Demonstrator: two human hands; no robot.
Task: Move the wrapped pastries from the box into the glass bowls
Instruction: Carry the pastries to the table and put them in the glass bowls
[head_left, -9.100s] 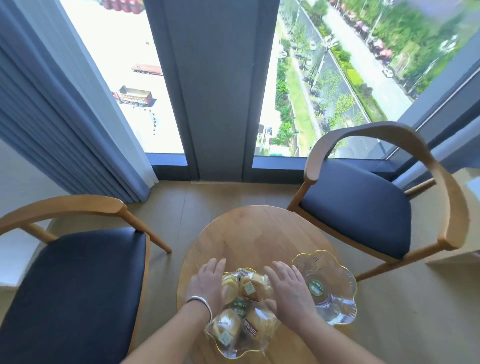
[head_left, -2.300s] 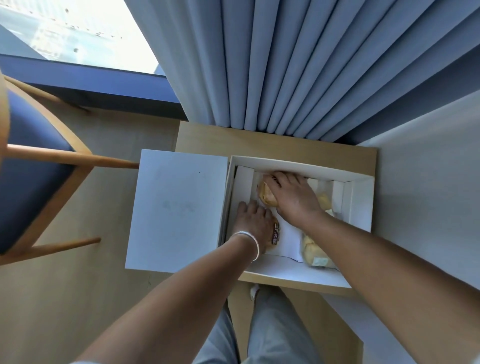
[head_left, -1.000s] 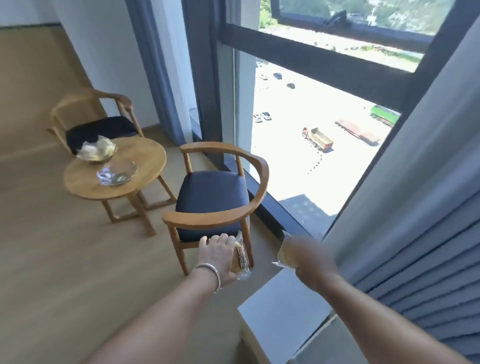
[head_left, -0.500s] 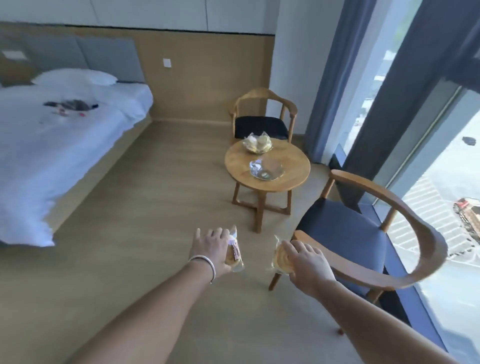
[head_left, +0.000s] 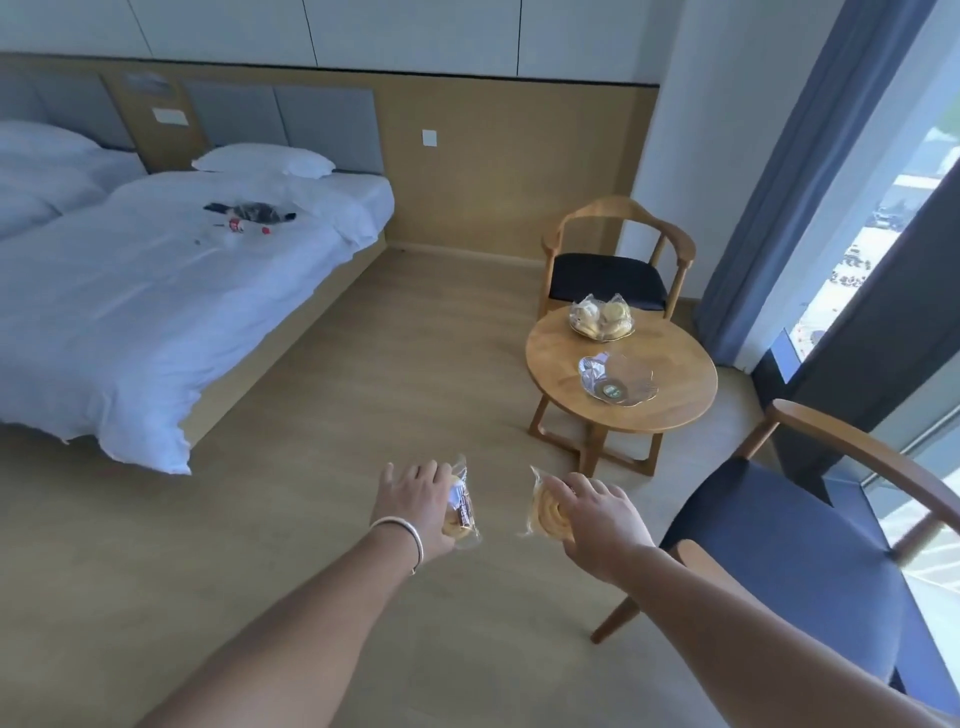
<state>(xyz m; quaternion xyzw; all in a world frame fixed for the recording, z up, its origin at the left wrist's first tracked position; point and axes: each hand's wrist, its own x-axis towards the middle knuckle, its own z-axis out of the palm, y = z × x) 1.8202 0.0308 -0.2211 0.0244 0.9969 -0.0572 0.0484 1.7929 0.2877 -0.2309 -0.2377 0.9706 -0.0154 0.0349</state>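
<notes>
Pastries are held, one in each grip: a wrapped pastry (head_left: 461, 512) by the curled left hand (head_left: 415, 504), a swirl pastry (head_left: 546, 512) by the right hand (head_left: 597, 519). Far ahead, on the round surface (head_left: 685, 400), are seen a full glass bowl (head_left: 601, 319) and an empty glass bowl (head_left: 618, 380).

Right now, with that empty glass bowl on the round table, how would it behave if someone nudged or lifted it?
The empty glass bowl looks rigid and probably breakable, being clear glass. Its wide, shallow shape suggests it would slide rather than tip on the smooth round table. With nothing in it, a nudge would likely shift it easily.
</notes>
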